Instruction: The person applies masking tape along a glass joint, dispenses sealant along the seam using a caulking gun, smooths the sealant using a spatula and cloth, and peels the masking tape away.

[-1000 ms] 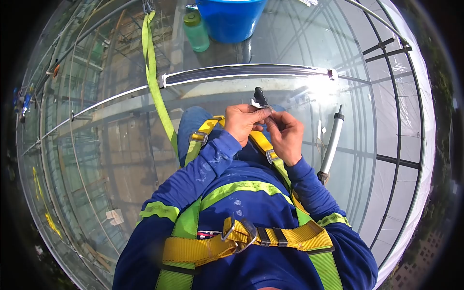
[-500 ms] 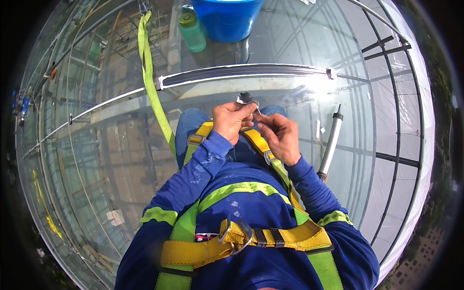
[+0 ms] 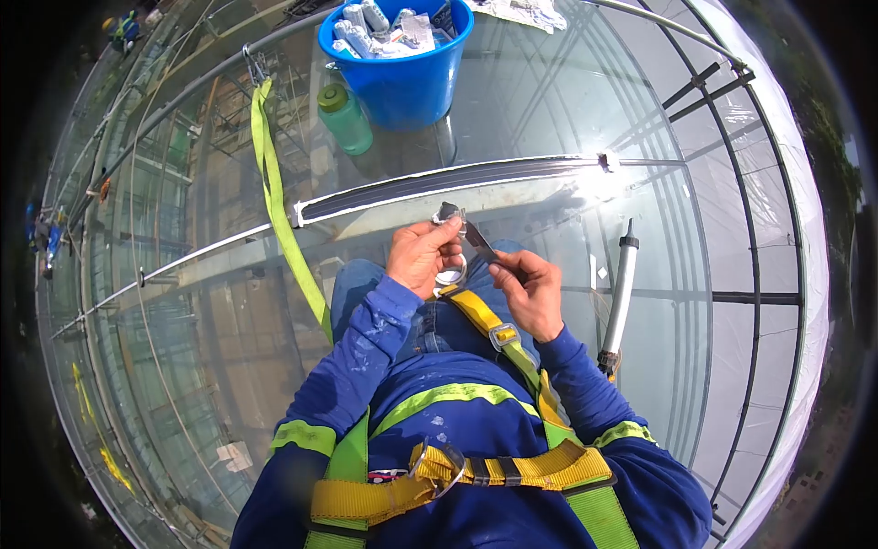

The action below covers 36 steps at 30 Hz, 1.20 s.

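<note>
My left hand (image 3: 422, 258) pinches a small crumpled scrap (image 3: 447, 213), dark with white smears, in front of my lap. Held by the fingertips of my right hand (image 3: 530, 291) is a thin flat dark blade (image 3: 477, 242), perhaps a scraper; its far end meets the scrap. A white ring (image 3: 452, 274), like a tape roll, shows just under my left fingers; whether they hold it I cannot tell. Beyond both hands runs a dark joint strip (image 3: 439, 180) bordered by white tape on the glass. To the right of my right hand lies a caulking gun (image 3: 621, 297).
A blue bucket (image 3: 402, 90) full of sealant packs stands ahead on the glass (image 3: 549, 110), beside a green bottle (image 3: 346, 123). A lime safety strap (image 3: 274, 183) stretches from a rail to my left side. Another person (image 3: 46, 240) is far off left.
The blade has come into fuller view between my hands, and the hands are slightly farther apart. My view has tilted up, showing the bucket's contents. The white ring has become visible.
</note>
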Available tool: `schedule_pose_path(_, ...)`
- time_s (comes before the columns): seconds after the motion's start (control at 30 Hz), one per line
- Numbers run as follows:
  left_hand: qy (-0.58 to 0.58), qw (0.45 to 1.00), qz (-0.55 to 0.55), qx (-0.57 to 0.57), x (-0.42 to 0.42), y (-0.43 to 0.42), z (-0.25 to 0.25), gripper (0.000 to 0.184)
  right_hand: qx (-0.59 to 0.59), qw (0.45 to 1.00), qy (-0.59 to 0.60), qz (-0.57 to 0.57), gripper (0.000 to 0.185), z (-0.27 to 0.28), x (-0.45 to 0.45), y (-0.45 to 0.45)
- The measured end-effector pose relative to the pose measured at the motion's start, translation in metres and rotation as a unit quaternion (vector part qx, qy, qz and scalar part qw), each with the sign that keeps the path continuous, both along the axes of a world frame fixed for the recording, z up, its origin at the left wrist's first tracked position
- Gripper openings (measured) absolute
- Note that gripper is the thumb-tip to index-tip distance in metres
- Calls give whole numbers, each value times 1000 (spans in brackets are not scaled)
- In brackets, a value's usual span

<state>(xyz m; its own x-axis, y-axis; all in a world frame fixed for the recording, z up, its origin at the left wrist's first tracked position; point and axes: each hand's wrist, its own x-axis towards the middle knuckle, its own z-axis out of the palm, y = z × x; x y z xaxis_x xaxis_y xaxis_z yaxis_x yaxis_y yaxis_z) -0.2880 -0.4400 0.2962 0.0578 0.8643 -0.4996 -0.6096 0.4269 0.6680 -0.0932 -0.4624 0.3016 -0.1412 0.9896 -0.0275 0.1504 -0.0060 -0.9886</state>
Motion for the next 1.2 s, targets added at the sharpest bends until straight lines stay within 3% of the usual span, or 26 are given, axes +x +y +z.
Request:
schedule_pose_path(0.13, 52, 997, -54, 18, 3, 29, 11, 19, 9, 993, 85, -77, 11, 11, 19, 18)
schedule_pose_path(0.23, 168, 974, -73, 136, 9, 61, 30, 17, 14, 984, 117, -133, 13, 18, 41, 44)
schedule_pose_path(0.37, 302, 877, 19, 373, 24, 140, 102, 16, -1, 973, 114, -200, 12, 4, 80, 86)
schedule_pose_path(0.5, 372, 794, 78, 475, 32, 275, 186, 18, -49, 966, 81, -240, 12, -10, 112, 123)
schedule_pose_path(0.63, 387, 783, 95, 477, 34, 498, 235, 15, -104, 955, 53, -272, 12, -15, 134, 160)
schedule_pose_path(0.7, 348, 812, 63, 465, 14, 667, 216, 15, -111, 953, 46, -280, 13, -13, 142, 188)
schedule_pose_path(0.77, 414, 874, 84, 239, 33, 718, 209, 19, -121, 950, 38, -286, 13, -9, 146, 209)
schedule_pose_path(0.8, 340, 905, 95, 236, 31, 731, 193, 20, -121, 948, 37, -291, 13, -8, 147, 218)
schedule_pose_path(0.87, 319, 895, 89, 298, 27, 734, 145, 21, -122, 946, 33, -298, 13, -7, 149, 235)
schedule_pose_path(0.9, 376, 882, 82, 270, 50, 694, 151, 23, -122, 945, 31, -300, 13, -9, 151, 242)
schedule_pose_path(1.0, 266, 910, -7, 319, 63, 585, 95, 28, -131, 944, 30, -301, 14, -14, 147, 260)
schedule_pose_path(1.1, 192, 954, -111, 203, 62, 455, 23, 31, -140, 942, 64, -298, 16, -32, 133, 269)
schedule_pose_path(1.2, 210, 972, -100, 32, 36, 318, -89, 30, -161, 945, 112, -264, 18, -41, 100, 272)
